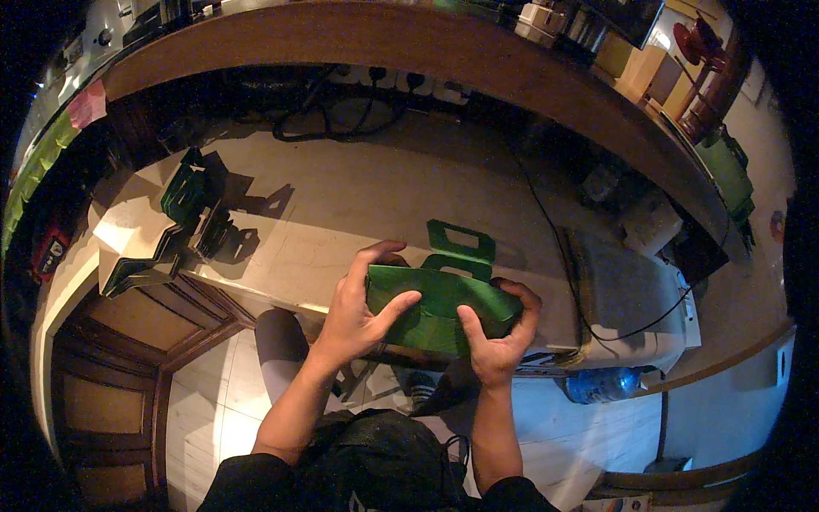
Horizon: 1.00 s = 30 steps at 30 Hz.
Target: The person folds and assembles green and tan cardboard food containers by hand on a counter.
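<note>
Between my two hands is a green folded cardboard carton (431,320), with handle-like flaps (461,242) that have cut-out slots standing up at its far side. My left hand (354,309) grips its left end, thumb on the near face and fingers behind the far edge. At the right end, my right hand (502,337) is closed on it the same way, thumb toward the middle. The carton is over the front edge of the counter. Inside, it cannot be seen.
Flattened green-and-pale cardboard pieces (141,243) stand stacked at the counter's left. Dark cables (341,132) lie under the raised wooden shelf (341,41). A thin black wire (559,230) crosses the right side. A blue plastic bottle (602,385) lies below the counter's right edge.
</note>
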{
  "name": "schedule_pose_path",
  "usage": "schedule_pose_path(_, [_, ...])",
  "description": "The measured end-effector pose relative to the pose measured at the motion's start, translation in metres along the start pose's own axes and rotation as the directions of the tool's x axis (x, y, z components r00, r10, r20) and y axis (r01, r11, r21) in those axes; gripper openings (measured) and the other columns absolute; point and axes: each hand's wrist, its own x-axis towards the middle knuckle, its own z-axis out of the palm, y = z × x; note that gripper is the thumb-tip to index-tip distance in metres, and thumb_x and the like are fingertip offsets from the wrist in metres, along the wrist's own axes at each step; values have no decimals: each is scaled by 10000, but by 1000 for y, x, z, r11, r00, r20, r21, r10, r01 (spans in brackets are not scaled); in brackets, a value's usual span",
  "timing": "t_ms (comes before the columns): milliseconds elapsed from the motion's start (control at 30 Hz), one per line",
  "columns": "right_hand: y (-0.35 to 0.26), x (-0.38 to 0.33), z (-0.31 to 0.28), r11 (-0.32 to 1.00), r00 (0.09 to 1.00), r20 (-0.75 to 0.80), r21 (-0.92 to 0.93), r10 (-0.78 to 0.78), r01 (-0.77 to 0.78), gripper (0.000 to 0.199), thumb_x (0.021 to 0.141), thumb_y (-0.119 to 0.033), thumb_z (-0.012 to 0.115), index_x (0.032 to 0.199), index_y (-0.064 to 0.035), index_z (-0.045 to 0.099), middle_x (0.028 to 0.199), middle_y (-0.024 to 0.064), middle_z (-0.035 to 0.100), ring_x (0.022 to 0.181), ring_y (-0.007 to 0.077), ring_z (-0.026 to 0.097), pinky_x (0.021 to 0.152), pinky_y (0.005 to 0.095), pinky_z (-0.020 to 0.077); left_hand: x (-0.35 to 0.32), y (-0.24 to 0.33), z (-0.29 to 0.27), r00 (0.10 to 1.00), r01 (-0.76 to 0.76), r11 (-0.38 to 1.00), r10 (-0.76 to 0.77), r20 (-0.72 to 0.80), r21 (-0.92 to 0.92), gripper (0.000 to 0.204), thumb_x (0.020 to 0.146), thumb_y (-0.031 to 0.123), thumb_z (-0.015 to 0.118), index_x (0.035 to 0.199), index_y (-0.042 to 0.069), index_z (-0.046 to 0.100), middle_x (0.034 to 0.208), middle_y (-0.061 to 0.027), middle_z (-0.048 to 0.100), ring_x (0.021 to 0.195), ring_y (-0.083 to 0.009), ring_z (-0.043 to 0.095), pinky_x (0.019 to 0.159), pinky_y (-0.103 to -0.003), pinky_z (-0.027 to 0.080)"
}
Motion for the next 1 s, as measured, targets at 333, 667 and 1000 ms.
schedule_pose_path(333, [-4,0,6,969,995,32,-227,-95,99,788,657,-98,937,1254,-52,425,1179,93,484,1085,200,513,958,333,440,-1,3,2,999,-21,997,24,-38,75,665,800,135,849,1348,31,486,1035,-158,678,920,-243,703,804,-341,551])
schedule_pose_path(667, [-4,1,9,968,989,33,-204,-143,147,757,678,-81,918,1247,-46,420,1169,104,492,1081,202,521,954,336,445,-1,2,3,999,-43,993,46,-29,111,774,753,117,873,1389,37,439,1037,-164,665,959,-260,700,818,-350,561])
schedule_pose_path(1000, [0,0,5,978,992,73,-173,-106,117,735,675,-53,906,1227,-50,420,1153,112,515,1054,214,546,926,340,469,0,3,-3,998,-34,994,29,50,103,851,729,95,872,1428,49,389,1103,-170,631,997,-271,668,868,-364,542])
